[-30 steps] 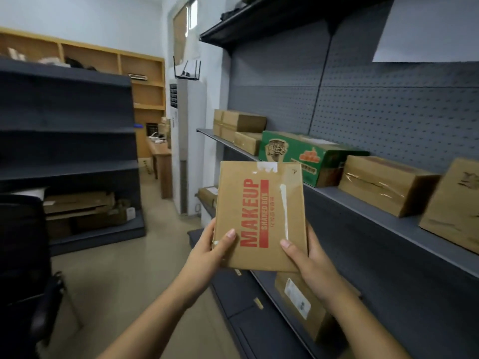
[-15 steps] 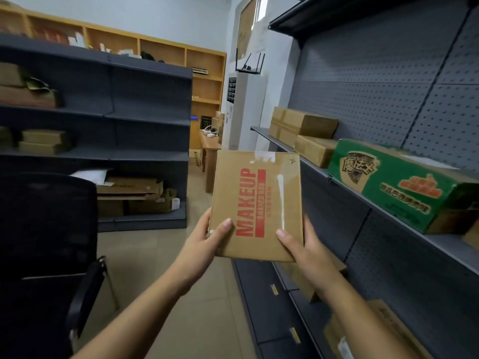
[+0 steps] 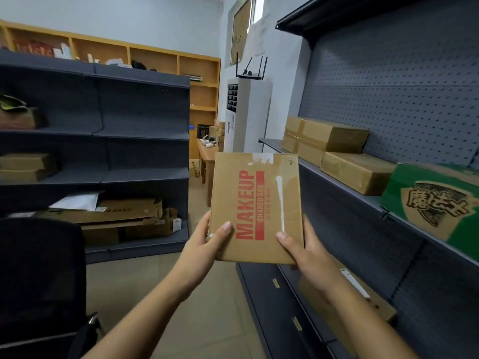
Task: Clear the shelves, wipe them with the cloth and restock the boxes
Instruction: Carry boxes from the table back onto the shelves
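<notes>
Beside the grey shelf (image 3: 357,198), left hand (image 3: 204,244) and right hand (image 3: 303,250) gripped the one MAKEUP box (image 3: 255,203) by its lower corners, thumbs on front.

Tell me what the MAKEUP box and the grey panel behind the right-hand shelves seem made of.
MAKEUP box: brown cardboard, matte, red print, a shiny tape strip down its face. Grey panel: probably painted sheet metal, matte, punched with regular rows of small holes.
</notes>
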The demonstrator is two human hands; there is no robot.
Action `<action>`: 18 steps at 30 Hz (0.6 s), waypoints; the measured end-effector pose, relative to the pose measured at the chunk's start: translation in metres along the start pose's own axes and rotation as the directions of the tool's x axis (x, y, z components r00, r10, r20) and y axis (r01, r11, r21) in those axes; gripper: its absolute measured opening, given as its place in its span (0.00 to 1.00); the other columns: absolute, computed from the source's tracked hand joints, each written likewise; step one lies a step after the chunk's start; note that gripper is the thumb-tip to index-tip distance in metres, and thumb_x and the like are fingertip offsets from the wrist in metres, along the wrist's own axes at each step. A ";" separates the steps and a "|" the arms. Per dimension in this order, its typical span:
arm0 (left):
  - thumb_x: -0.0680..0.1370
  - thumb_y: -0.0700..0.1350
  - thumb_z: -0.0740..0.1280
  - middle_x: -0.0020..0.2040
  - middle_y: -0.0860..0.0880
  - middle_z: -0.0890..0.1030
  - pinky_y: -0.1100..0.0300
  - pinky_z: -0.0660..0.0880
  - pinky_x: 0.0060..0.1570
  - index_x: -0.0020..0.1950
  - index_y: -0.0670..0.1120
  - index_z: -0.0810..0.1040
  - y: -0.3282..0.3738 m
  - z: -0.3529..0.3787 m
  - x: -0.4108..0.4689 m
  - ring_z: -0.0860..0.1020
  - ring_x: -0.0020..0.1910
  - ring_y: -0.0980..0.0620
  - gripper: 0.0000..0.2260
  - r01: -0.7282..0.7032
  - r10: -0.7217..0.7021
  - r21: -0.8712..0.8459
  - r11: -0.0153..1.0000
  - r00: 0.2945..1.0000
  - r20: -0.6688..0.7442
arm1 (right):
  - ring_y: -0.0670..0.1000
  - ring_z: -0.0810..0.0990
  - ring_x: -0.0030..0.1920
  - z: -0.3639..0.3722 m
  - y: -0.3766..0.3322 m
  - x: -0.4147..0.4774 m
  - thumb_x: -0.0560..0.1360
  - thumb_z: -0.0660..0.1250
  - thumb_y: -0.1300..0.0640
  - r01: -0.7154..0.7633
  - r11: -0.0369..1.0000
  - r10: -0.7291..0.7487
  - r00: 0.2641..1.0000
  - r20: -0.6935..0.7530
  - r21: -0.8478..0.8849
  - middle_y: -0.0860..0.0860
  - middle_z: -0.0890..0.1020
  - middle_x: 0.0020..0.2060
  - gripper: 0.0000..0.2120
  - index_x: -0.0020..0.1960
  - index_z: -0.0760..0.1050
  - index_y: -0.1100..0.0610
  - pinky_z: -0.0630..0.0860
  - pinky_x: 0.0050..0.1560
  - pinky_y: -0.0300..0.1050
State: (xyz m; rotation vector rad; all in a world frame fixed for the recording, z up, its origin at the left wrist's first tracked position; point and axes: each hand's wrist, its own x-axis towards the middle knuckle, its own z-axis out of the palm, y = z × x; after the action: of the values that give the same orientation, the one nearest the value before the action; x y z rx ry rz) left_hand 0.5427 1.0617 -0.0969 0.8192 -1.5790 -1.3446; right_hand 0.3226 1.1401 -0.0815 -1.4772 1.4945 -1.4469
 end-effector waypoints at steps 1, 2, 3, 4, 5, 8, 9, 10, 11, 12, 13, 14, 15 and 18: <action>0.77 0.63 0.65 0.61 0.60 0.82 0.50 0.77 0.64 0.76 0.60 0.64 -0.003 -0.003 0.011 0.81 0.58 0.61 0.29 0.001 -0.001 0.005 1.000 1.000 0.004 | 0.35 0.79 0.59 0.003 0.003 0.012 0.76 0.69 0.47 0.005 1.000 -0.005 1.000 -0.001 -0.014 0.33 0.81 0.58 0.30 0.75 0.63 0.41 0.76 0.53 0.30; 0.76 0.63 0.65 0.60 0.61 0.82 0.50 0.76 0.64 0.76 0.60 0.65 -0.006 -0.007 0.023 0.81 0.58 0.61 0.29 0.003 -0.003 0.011 1.000 1.000 0.004 | 0.35 0.79 0.58 0.005 0.006 0.025 0.78 0.69 0.49 0.009 0.999 -0.010 1.000 -0.007 -0.031 0.32 0.81 0.57 0.28 0.75 0.64 0.41 0.76 0.51 0.28; 0.76 0.63 0.65 0.60 0.61 0.82 0.49 0.76 0.64 0.76 0.59 0.65 -0.009 -0.011 0.038 0.81 0.58 0.61 0.29 0.004 -0.004 0.015 1.000 1.000 -0.002 | 0.34 0.79 0.58 0.007 0.010 0.040 0.79 0.68 0.51 0.010 0.999 -0.011 1.000 -0.011 -0.042 0.31 0.81 0.57 0.27 0.74 0.64 0.40 0.75 0.50 0.26; 0.76 0.63 0.65 0.60 0.61 0.82 0.49 0.76 0.64 0.76 0.59 0.65 -0.011 -0.015 0.053 0.81 0.57 0.61 0.29 0.007 -0.007 0.018 1.000 1.000 -0.006 | 0.34 0.79 0.58 0.007 0.014 0.055 0.79 0.68 0.51 0.008 0.999 -0.008 1.000 -0.009 -0.043 0.31 0.81 0.57 0.26 0.74 0.63 0.39 0.75 0.50 0.26; 0.76 0.63 0.65 0.59 0.61 0.82 0.49 0.76 0.64 0.75 0.59 0.65 -0.013 -0.018 0.068 0.81 0.57 0.60 0.28 0.012 -0.012 0.022 1.000 1.000 -0.009 | 0.34 0.79 0.58 0.008 0.018 0.071 0.79 0.68 0.49 0.005 0.999 -0.005 1.000 -0.002 -0.041 0.31 0.81 0.58 0.27 0.74 0.63 0.38 0.75 0.51 0.28; 0.78 0.62 0.64 0.59 0.61 0.83 0.53 0.77 0.61 0.74 0.60 0.66 -0.024 -0.023 0.113 0.81 0.56 0.62 0.25 -0.003 0.003 0.032 0.999 1.000 -0.015 | 0.36 0.79 0.60 0.011 0.033 0.119 0.78 0.68 0.48 0.010 0.999 -0.010 1.000 -0.002 -0.048 0.37 0.81 0.61 0.28 0.75 0.62 0.38 0.75 0.57 0.34; 0.79 0.61 0.64 0.58 0.62 0.83 0.57 0.77 0.57 0.74 0.60 0.66 -0.028 -0.025 0.130 0.81 0.55 0.63 0.24 -0.007 0.007 0.029 1.000 1.000 -0.019 | 0.36 0.79 0.60 0.011 0.039 0.136 0.79 0.68 0.49 0.015 0.999 -0.015 1.000 -0.002 -0.043 0.37 0.81 0.61 0.28 0.75 0.62 0.38 0.75 0.56 0.34; 0.79 0.60 0.64 0.58 0.62 0.83 0.59 0.77 0.53 0.74 0.60 0.66 -0.031 -0.027 0.145 0.81 0.54 0.63 0.24 -0.006 0.006 0.025 1.000 1.000 -0.021 | 0.37 0.79 0.60 0.011 0.045 0.151 0.79 0.68 0.49 0.018 0.999 -0.018 1.000 0.002 -0.035 0.37 0.81 0.60 0.27 0.75 0.63 0.38 0.75 0.55 0.33; 0.79 0.60 0.64 0.58 0.61 0.83 0.61 0.76 0.51 0.75 0.60 0.65 -0.033 -0.028 0.162 0.81 0.55 0.63 0.24 -0.005 0.005 0.023 1.000 1.000 -0.017 | 0.37 0.80 0.60 0.010 0.051 0.169 0.79 0.68 0.50 0.022 0.999 -0.022 1.000 0.005 -0.029 0.36 0.81 0.60 0.27 0.75 0.62 0.38 0.75 0.54 0.32; 0.80 0.59 0.64 0.59 0.60 0.83 0.63 0.76 0.51 0.75 0.59 0.65 -0.037 -0.029 0.181 0.81 0.55 0.62 0.24 -0.010 0.010 0.027 1.000 1.000 -0.013 | 0.37 0.80 0.60 0.009 0.057 0.188 0.79 0.69 0.49 0.030 0.999 -0.030 1.000 0.003 -0.031 0.35 0.81 0.60 0.28 0.75 0.62 0.38 0.75 0.55 0.33; 0.80 0.59 0.63 0.59 0.59 0.83 0.64 0.76 0.50 0.75 0.59 0.65 -0.039 -0.029 0.200 0.81 0.56 0.62 0.24 -0.016 0.016 0.030 0.999 1.000 -0.014 | 0.37 0.79 0.60 0.008 0.062 0.208 0.79 0.69 0.48 0.037 0.999 -0.037 0.999 0.002 -0.035 0.35 0.81 0.60 0.28 0.75 0.61 0.37 0.75 0.55 0.33; 0.81 0.58 0.63 0.60 0.59 0.83 0.66 0.77 0.49 0.75 0.58 0.66 -0.042 -0.029 0.220 0.82 0.56 0.61 0.23 -0.018 0.018 0.026 0.999 1.000 -0.019 | 0.36 0.79 0.60 0.006 0.067 0.228 0.78 0.69 0.46 0.041 0.999 -0.041 0.999 0.002 -0.029 0.35 0.81 0.60 0.29 0.76 0.61 0.38 0.75 0.56 0.34; 0.81 0.57 0.63 0.59 0.59 0.83 0.67 0.78 0.47 0.75 0.58 0.66 -0.046 -0.030 0.241 0.82 0.56 0.62 0.22 -0.012 0.013 0.017 1.000 1.000 -0.028 | 0.36 0.79 0.60 0.004 0.073 0.248 0.78 0.70 0.44 0.040 0.999 -0.040 0.999 0.006 -0.020 0.34 0.80 0.61 0.31 0.76 0.60 0.38 0.75 0.57 0.36; 0.80 0.59 0.64 0.59 0.60 0.83 0.63 0.77 0.51 0.75 0.59 0.65 -0.052 -0.032 0.297 0.82 0.56 0.61 0.24 -0.008 0.008 0.017 1.000 0.999 -0.036 | 0.36 0.79 0.60 -0.002 0.083 0.303 0.77 0.69 0.45 0.046 0.999 -0.046 0.999 0.016 -0.028 0.33 0.80 0.60 0.31 0.77 0.61 0.39 0.76 0.58 0.35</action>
State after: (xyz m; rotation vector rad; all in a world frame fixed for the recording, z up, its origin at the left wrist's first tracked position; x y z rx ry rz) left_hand 0.4518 0.7731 -0.0868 0.8422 -1.5652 -1.3057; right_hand 0.2299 0.8401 -0.0747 -1.5456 1.4865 -1.4437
